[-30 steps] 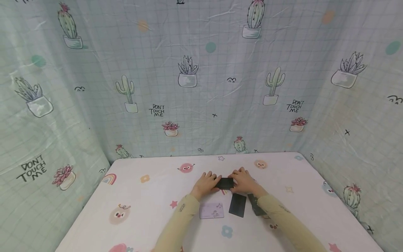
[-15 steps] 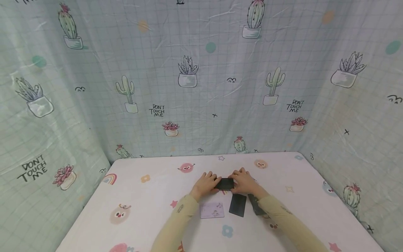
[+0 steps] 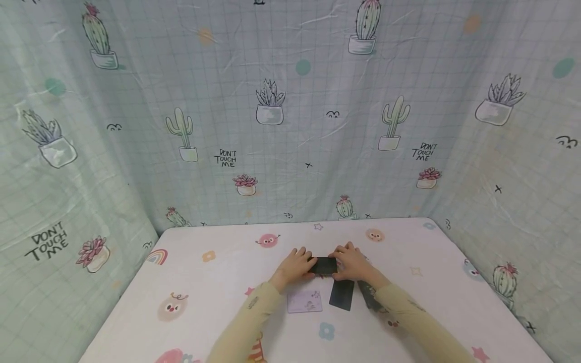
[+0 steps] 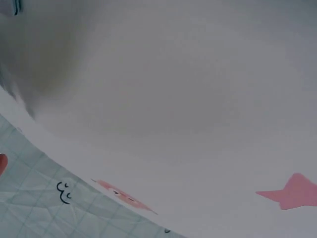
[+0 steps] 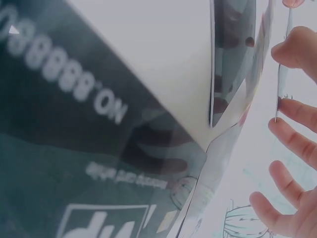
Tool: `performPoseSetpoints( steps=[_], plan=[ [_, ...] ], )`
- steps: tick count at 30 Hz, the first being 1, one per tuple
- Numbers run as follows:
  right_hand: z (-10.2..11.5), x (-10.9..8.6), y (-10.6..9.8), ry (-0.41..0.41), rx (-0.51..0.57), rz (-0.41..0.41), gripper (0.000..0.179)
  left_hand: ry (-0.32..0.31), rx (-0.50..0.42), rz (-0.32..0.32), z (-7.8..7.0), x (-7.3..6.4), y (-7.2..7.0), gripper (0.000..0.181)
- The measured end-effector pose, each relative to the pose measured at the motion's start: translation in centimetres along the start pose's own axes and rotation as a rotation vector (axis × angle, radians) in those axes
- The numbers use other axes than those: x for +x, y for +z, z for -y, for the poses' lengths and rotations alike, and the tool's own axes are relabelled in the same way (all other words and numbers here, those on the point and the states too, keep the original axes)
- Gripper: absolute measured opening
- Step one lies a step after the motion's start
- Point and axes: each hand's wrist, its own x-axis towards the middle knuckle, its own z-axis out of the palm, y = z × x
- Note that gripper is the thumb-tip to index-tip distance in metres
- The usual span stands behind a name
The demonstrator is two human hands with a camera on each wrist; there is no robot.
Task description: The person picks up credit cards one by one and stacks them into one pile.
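Observation:
In the head view, my left hand [image 3: 294, 265] and right hand [image 3: 351, 263] hold a small black card [image 3: 324, 265] by its two short ends, above the middle of the table. The right wrist view catches this card nearly edge-on, with the right thumb and fingers pinching its end. Just below lie a dark card [image 3: 342, 295] and a dark green card [image 3: 369, 296], the latter partly covered by my right forearm. Seen close from the right wrist, the green card [image 5: 44, 168] carries a printed number and large lettering. The left wrist view does not clearly show the left hand.
A light purple card [image 3: 304, 302] lies flat by my left forearm. The white table cover [image 3: 204, 292] bears printed flowers, stars and faces. Behind and at both sides hang curtains [image 3: 290, 141] with cactus prints.
My left forearm has swung slightly outward to the left. Both hands keep their hold on the black card, which has hardly moved. The other cards lie as before.

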Motion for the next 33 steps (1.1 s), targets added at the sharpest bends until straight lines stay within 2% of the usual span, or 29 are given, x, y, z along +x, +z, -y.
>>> performPoseSetpoints(
  steps=[8, 21, 26, 33],
  plan=[
    [0.2, -0.2, 0.1, -0.003, 0.018, -0.001, 0.049, 0.003, -0.019, 0.011, -0.2, -0.5, -0.5, 0.042],
    [1.2, -1.1, -0.3, -0.027, 0.011, -0.004, 0.049, 0.021, -0.003, -0.099, -0.8, -1.7, -0.1, 0.041],
    [1.7, -1.3, -0.6, -0.023, 0.020, -0.001, 0.048, 0.023, 0.006, -0.121, -0.9, -2.1, -0.5, 0.041],
    [2.2, -1.6, -0.8, -0.022, 0.041, -0.006, 0.048, 0.023, -0.004, -0.099, -1.1, -2.7, -1.6, 0.042]
  ],
)
